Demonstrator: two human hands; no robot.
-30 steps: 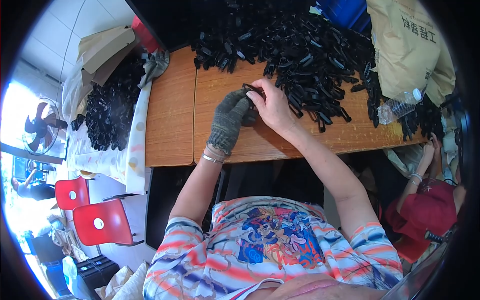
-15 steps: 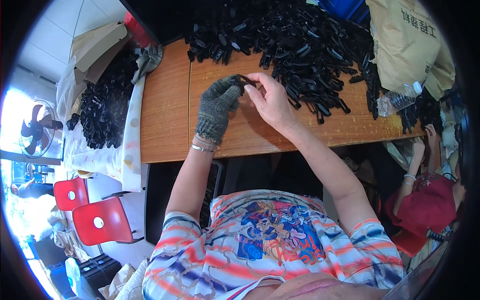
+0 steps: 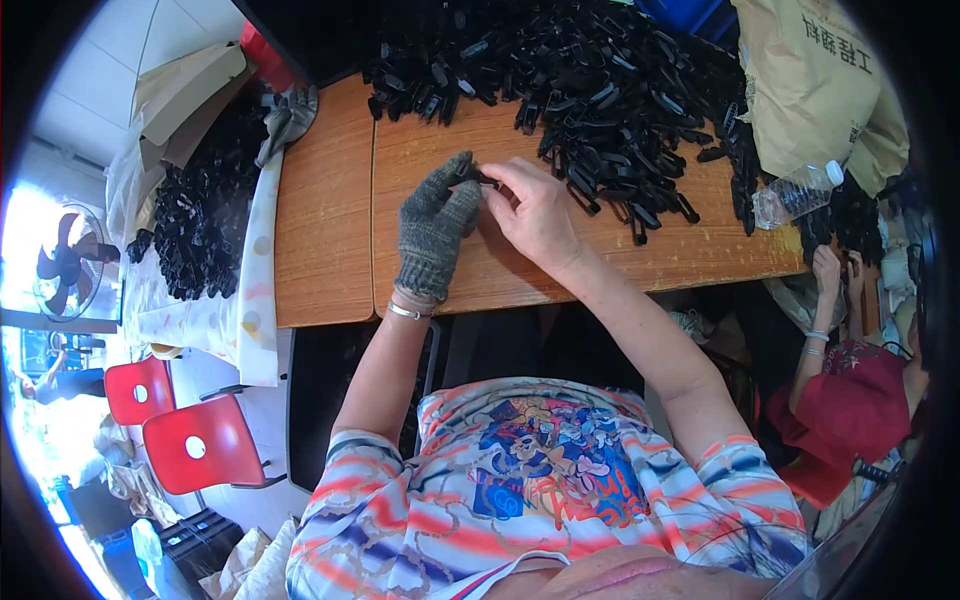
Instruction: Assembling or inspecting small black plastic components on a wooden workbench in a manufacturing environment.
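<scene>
My left hand [image 3: 437, 222], in a dark grey-green knitted glove, is closed on a small black plastic part [image 3: 474, 174] over the wooden table. Bare, my right hand [image 3: 532, 211] pinches at the same part from the right, thumb and forefinger together at its end. Fingers cover most of the part, so its full shape is hidden. Beyond both hands spreads a large heap of black plastic parts [image 3: 600, 110], long and narrow like clips.
A second heap of black parts [image 3: 200, 220] lies at left beside cardboard. A clear plastic bottle [image 3: 795, 197] and a brown paper sack [image 3: 805, 85] are at the right. Another person's hand [image 3: 826, 272] works at the table's right end. Red chairs [image 3: 200, 445] stand lower left.
The gloved fingers have shifted on the black part, and my right hand has moved slightly down, its fingers now more bent. The co-worker's hand at right has moved up and left.
</scene>
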